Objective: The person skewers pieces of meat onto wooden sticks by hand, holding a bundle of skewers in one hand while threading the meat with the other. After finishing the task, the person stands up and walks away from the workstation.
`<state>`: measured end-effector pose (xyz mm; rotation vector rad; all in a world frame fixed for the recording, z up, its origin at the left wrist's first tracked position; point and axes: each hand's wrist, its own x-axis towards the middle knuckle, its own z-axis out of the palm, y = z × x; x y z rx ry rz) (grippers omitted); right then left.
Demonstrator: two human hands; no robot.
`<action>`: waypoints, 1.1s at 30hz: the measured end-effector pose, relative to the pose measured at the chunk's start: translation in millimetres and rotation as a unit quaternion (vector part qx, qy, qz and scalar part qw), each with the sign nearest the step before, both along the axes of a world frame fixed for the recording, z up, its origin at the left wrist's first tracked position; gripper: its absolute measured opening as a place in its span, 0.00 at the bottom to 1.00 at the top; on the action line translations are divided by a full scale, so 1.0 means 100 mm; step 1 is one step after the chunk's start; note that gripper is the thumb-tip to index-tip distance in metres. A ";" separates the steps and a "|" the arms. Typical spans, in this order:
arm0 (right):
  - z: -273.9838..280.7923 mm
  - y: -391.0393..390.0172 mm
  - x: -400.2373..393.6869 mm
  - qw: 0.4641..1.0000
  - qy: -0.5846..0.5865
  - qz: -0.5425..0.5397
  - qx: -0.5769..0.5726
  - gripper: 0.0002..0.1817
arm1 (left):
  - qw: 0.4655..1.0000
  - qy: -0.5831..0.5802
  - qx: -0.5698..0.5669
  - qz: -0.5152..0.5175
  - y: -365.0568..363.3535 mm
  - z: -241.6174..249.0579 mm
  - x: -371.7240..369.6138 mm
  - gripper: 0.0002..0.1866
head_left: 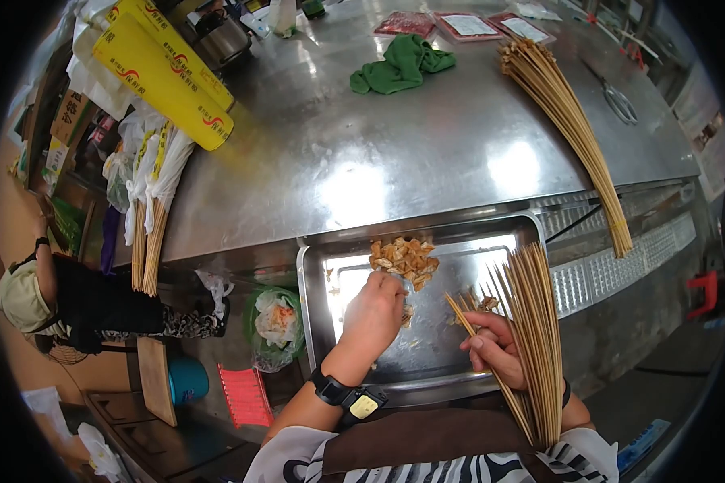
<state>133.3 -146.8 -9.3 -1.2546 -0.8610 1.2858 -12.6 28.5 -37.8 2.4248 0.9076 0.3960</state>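
The left hand (376, 310) was over a metal tray (427, 370), palm down and fingers curled, just beside a heap of brown pieces (405, 259) that lay in the tray near its far wall; whether the fingertips pinched one could not be told. The right hand (498, 350) pinched a few thin sticks (459, 314) between thumb and fingers, their tips angled up and to the left over the tray. A thicker stick bundle (537, 314) leaned across the right forearm, its points fanned over the tray's right side. Beyond the tray stood the metal table (298, 161), where a second bundle (568, 113) lay with one end past the near edge. A green cloth (403, 66) was crumpled farther back, scissors (619, 105) lay to the right, and yellow boxes (165, 76) lay at the left.
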 end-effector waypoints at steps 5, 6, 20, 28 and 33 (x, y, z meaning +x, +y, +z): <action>0.07 0.01 -0.02 1.000 -0.003 -0.006 -0.007 0.24 | 0.998 -0.036 -0.025 0.042 0.02 -0.02 0.00 0.09; 0.10 0.01 -0.02 1.000 0.004 -0.003 -0.027 0.24 | 0.998 -0.037 -0.025 0.043 0.03 -0.04 -0.01 0.09; 0.11 -0.01 -0.06 0.998 0.041 0.025 -0.052 0.25 | 0.674 -0.328 -0.650 0.125 -0.07 0.25 0.08 0.13; 0.19 0.03 -0.08 0.996 0.014 0.022 -0.088 0.23 | 0.659 -0.323 -0.675 0.083 -0.16 0.30 0.15 0.12; 0.17 0.04 -0.07 0.997 -0.006 0.020 -0.073 0.23 | 0.648 -0.323 -0.686 0.066 -0.18 0.33 0.16 0.13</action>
